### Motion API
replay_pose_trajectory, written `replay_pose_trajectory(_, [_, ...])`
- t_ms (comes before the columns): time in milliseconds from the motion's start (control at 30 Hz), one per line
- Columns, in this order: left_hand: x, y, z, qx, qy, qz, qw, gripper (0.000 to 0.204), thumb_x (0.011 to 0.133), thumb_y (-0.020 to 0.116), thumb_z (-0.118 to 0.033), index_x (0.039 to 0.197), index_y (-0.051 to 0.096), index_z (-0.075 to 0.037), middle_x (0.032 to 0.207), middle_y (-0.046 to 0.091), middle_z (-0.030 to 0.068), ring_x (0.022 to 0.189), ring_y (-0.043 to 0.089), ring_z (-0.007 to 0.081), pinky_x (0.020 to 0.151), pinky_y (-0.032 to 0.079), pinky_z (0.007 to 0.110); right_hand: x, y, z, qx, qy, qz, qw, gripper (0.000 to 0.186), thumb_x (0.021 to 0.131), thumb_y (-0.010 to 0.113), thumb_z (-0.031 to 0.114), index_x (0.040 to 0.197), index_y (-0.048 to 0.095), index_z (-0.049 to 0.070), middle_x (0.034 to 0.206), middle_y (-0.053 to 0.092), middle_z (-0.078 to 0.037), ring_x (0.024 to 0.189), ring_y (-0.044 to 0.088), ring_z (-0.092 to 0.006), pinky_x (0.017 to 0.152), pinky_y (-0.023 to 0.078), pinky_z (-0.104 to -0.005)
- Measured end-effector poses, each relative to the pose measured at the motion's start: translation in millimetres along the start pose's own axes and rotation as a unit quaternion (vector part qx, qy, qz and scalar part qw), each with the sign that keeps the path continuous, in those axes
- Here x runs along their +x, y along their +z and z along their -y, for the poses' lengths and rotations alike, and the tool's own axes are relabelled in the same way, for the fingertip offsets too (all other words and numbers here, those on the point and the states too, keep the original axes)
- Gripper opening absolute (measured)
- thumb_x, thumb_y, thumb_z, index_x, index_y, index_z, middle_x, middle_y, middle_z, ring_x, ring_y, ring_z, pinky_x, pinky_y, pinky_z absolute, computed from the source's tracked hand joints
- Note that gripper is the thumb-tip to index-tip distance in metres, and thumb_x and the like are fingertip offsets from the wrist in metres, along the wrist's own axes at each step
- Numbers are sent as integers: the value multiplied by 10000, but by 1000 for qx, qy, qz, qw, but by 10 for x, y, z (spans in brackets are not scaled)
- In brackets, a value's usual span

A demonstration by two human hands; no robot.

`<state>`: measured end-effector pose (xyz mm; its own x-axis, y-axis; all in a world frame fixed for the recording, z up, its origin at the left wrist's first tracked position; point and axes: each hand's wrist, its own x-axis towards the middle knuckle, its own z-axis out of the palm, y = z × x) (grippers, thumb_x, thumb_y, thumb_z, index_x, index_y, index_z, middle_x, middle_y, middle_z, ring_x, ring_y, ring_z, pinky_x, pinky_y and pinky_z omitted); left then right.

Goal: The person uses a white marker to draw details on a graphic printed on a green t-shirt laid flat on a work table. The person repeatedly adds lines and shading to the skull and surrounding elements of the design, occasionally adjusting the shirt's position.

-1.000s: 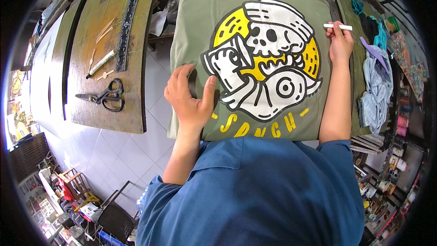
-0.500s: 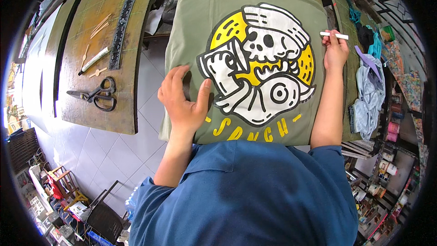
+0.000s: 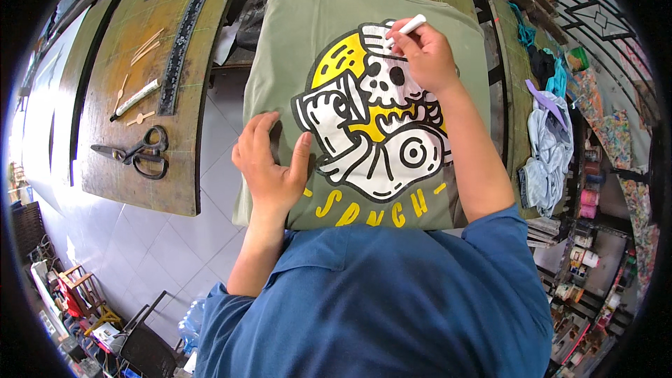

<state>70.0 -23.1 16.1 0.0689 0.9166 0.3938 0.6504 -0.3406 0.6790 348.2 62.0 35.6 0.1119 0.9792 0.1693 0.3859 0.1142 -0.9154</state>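
A folded olive-green T-shirt (image 3: pixel 462 56) lies spread before me, bearing a white, black and yellow skull print (image 3: pixel 413 157) with yellow lettering below it. My right hand (image 3: pixel 428 56) pinches a slim white pen (image 3: pixel 413 26), its lower end pointing down at the upper part of the skull's cap. Whether its tip touches the fabric I cannot tell. The hand covers the right part of the skull. Flat on the shirt's left side rests my left hand (image 3: pixel 269 161), fingers and thumb spread, just beside the print's edge.
On the left board (image 3: pixel 175 192) lie black scissors (image 3: pixel 140 152), a dark L-square (image 3: pixel 185 49), thin wooden sticks (image 3: pixel 145 45) and a white tube with a dark tip (image 3: pixel 136 100). Crumpled pale-blue cloth (image 3: pixel 551 147) hangs over the right board. A gap with tiled floor separates the boards.
My right hand has swung left with the white pen, from the shirt's right edge to over the skull's cap. My left hand stays on the shirt; the whole view has shifted slightly.
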Motion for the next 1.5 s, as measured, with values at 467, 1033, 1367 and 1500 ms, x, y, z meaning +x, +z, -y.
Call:
replay_pose_trajectory(467, [-5, -17, -11, 16, 3, 6, 1000, 469, 770, 707, -306, 1123, 547, -42, 1125, 557, 117, 1046, 507, 267, 915, 294, 386, -76, 199, 58, -102, -61, 28, 993, 58, 864, 587, 37, 908, 600, 1, 749, 621, -48, 650, 580, -111, 614, 476, -254])
replay_pose_trajectory(1033, [14, -16, 7, 18, -2, 2, 1000, 477, 757, 713, -307, 1119, 548, -44, 1118, 560, 120, 1034, 513, 271, 912, 301, 392, -25, 247, 173, -213, -101, 9, 972, 120, 845, 559, 91, 819, 591, -21, 794, 621, -192, 733, 606, -358, 675, 481, -406])
replay_pose_trajectory(1367, [-66, -56, -44, 22, -36, 9, 999, 540, 742, 701, -364, 1155, 517, -68, 1154, 527, 124, 1092, 483, 278, 925, 281, 448, 132, 501, 506, 36, 68, 99, 992, 151, 905, 574, 108, 1005, 595, -3, 840, 637, -41, 724, 582, -84, 611, 467, -226])
replay_pose_trajectory(1500, [-108, -92, -59, -24, -33, -2, 999, 581, 751, 690, -376, 1186, 486, -50, 1185, 494, 130, 1113, 466, 293, 944, 272, 498, 408, 1237, 901, 48, 95, 316, 943, 209, 878, 635, 163, 992, 593, -7, 785, 623, -21, 653, 533, -61, 551, 413, -202])
